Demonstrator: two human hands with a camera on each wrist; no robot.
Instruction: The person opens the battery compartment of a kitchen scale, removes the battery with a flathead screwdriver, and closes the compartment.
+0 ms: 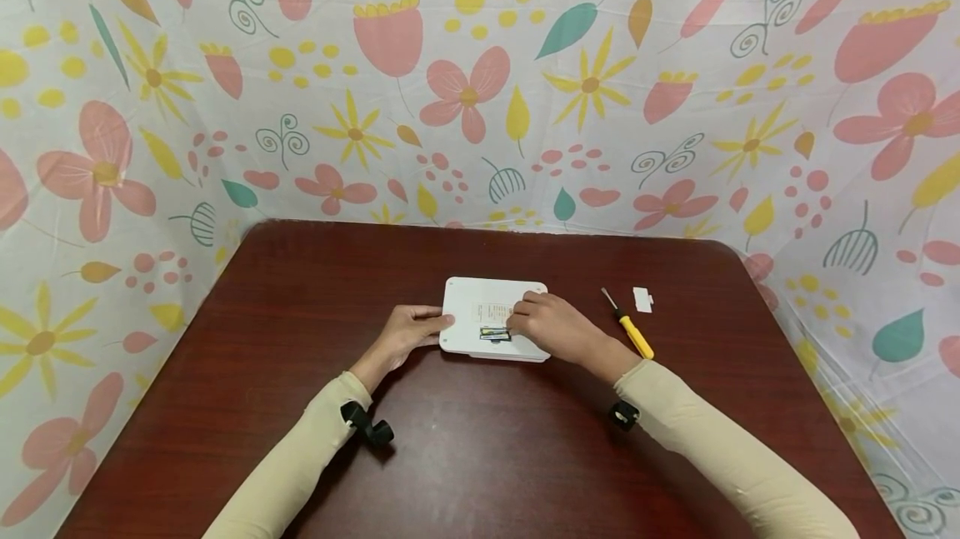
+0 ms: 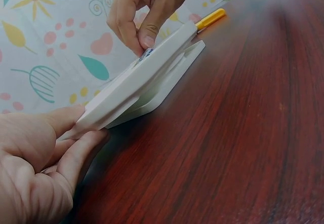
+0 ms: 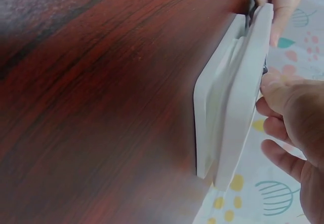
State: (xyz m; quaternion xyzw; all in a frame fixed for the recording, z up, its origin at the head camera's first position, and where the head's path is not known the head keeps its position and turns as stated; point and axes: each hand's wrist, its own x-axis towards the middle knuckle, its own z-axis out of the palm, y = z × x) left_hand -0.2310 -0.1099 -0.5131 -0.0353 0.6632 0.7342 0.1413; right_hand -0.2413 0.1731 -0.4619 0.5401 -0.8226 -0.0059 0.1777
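Note:
A flat white square device [image 1: 461, 297] with rounded corners lies on the table, with a printed label and a battery compartment facing up. Two small batteries [image 1: 492, 331] show in the compartment. My left hand [image 1: 408, 334] pinches the device's left edge, thumb on top and fingers beneath. Over the compartment, my right hand [image 1: 558, 327] has its thumb and finger at the end of a battery, seen as a blue-marked piece [image 2: 146, 54] in the left wrist view. From the side, the device has two layers, a thick upper body [image 3: 245, 92] and a thinner plate [image 3: 202, 107] below.
To the right of the device lies a screwdriver [image 1: 636, 337] with a yellow handle. Beyond it is a small white battery cover [image 1: 642, 299]. The dark red-brown wooden table [image 1: 337, 264] ends at a flower-patterned curtain [image 1: 465, 147].

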